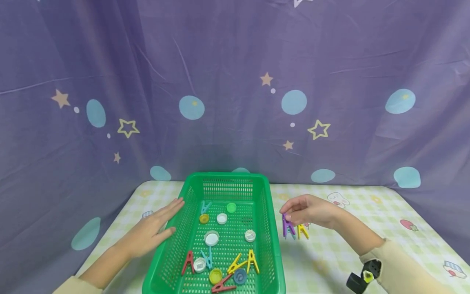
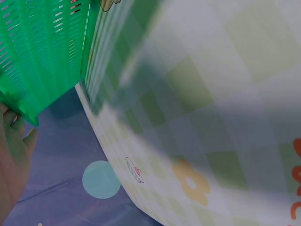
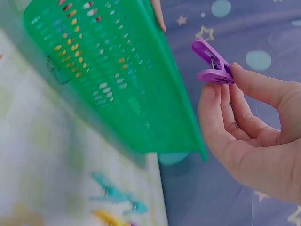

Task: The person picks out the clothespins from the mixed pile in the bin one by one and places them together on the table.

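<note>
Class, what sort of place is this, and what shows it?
Probably an indoor activity corner, perhaps staged: starry purple cloth hangs behind, a checked tablecloth lies below, and on it a green basket holds clips and caps.

The basket (image 1: 230, 174) is running off the bottom of the head view, leaving its near end outside, while on its right the purple clip (image 1: 288, 226) is mostly hiding the teal clips (image 3: 109, 192). Beside the basket in the right wrist view, those teal clips are blurring, and a yellow clip (image 3: 109, 218) is leaving through the bottom edge. At the basket's rim, the left hand (image 2: 14, 160) is being cropped by the left wrist view's edge, and through the basket's holes coloured specks (image 3: 74, 47) are showing too small to identify.
</note>
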A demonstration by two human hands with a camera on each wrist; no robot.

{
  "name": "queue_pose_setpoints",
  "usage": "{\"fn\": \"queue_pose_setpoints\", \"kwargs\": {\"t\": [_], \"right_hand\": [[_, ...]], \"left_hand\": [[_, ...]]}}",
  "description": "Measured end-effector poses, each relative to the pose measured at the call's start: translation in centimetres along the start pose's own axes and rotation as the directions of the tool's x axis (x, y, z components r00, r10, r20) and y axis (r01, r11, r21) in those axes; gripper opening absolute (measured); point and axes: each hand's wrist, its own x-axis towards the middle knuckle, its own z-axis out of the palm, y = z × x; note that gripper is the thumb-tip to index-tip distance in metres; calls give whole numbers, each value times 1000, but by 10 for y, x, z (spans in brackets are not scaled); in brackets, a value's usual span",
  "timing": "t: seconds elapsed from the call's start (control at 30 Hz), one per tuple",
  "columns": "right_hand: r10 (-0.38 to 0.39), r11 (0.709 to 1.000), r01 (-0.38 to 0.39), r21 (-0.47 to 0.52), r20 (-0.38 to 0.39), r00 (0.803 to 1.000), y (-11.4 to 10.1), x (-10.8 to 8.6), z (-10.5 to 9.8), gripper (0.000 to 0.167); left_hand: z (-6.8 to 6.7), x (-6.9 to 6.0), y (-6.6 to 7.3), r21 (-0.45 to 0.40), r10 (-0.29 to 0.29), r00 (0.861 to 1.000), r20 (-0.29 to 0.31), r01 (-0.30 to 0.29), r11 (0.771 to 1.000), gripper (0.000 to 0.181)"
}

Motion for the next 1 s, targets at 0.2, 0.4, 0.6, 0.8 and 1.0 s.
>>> {"fn": "queue_pose_setpoints", "kwargs": {"t": [0.2,0.4,0.6,0.8,1.0], "right_hand": [[7,997,-4,74,-33,999,26,-13,-15,21],[35,994,-27,107,-76,996,51,-22,-29,26],[92,993,-80,83,-151,984,68,-27,-39,41],[119,991,-106,77,-178,977,78,-32,-48,38],[140,989,-128,70,-195,971,86,-35,-53,37]], "left_hand": [[-1,1,0,-24,-10,1000,14,10,1000,63],[-1,1,0,-34,-20,999,25,21,999,63],[0,0,0,-31,-26,999,25,27,999,64],[0,0,1,-29,-22,1000,21,23,999,63],[0,-1,0,-24,-24,1000,20,24,999,63]]}}
